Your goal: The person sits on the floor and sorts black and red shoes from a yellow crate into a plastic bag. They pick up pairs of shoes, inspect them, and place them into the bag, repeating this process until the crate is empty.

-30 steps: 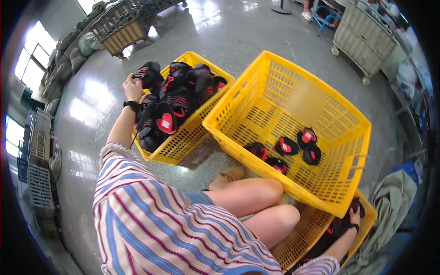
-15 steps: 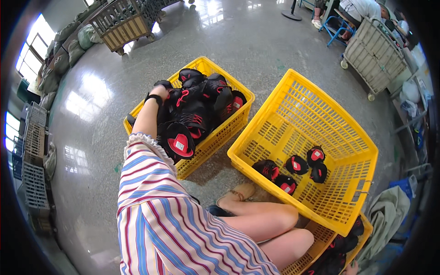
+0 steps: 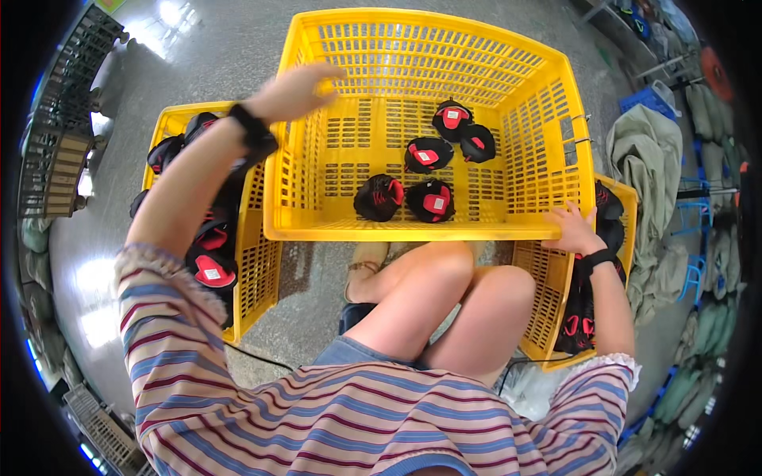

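Note:
A large yellow plastic crate (image 3: 413, 234) spans the space in front of my knees. On its slatted floor lie several black shoe uppers (image 3: 429, 155) with red linings and white labels. My left hand (image 3: 300, 89) is over the crate's left wall, fingers stretched out and slightly blurred, holding nothing. At the near right corner, my right hand (image 3: 573, 228) grips the rim, its fingers hooked over toward the inside. To the left stands a lower yellow crate (image 3: 258, 262) filled with similar black-and-red uppers, partly hidden by my left forearm.
Another yellow crate (image 3: 540, 317) with black-and-red uppers stands at my right, partly under the large one. Farther right hangs greenish-grey cloth (image 3: 647, 174) near a blue basket (image 3: 651, 101). A wooden-sided cart (image 3: 67, 170) stands far left. A dark cable (image 3: 258, 357) runs near my legs.
My left hand has left the uppers in the left crate and come over the large crate, empty. My right hand has moved up onto its rim. The view has turned right.

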Demonstrator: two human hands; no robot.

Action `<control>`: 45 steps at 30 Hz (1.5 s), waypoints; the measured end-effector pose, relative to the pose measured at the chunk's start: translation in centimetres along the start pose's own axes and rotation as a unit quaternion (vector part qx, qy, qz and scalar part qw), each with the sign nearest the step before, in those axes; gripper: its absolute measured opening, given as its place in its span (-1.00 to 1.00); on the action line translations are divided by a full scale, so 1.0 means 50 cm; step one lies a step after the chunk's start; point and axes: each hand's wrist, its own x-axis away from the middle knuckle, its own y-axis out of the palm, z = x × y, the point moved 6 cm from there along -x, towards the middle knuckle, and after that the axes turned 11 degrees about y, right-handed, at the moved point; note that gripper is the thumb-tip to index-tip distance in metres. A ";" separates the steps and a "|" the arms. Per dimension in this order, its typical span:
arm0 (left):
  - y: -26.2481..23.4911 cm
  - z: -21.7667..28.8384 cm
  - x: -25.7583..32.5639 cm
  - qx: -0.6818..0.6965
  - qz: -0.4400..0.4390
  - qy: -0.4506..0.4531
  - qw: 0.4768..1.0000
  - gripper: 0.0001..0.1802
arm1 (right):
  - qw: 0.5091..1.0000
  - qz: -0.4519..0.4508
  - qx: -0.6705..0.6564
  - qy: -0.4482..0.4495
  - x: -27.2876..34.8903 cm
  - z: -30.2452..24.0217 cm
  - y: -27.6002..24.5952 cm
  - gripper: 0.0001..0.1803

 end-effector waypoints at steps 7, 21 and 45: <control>0.656 -0.089 -0.136 -0.085 -0.400 0.100 0.907 -0.33 | 0.995 0.091 -0.001 -0.031 -0.026 0.001 0.042 -0.54; 0.848 0.095 -0.245 -0.035 -0.350 0.471 0.809 -0.54 | 0.986 0.153 -0.054 -0.033 -0.029 0.006 0.037 -0.66; 1.060 0.104 -0.402 0.090 -0.363 0.227 0.899 -0.42 | 0.973 0.213 -0.065 -0.053 -0.024 0.015 0.028 -0.80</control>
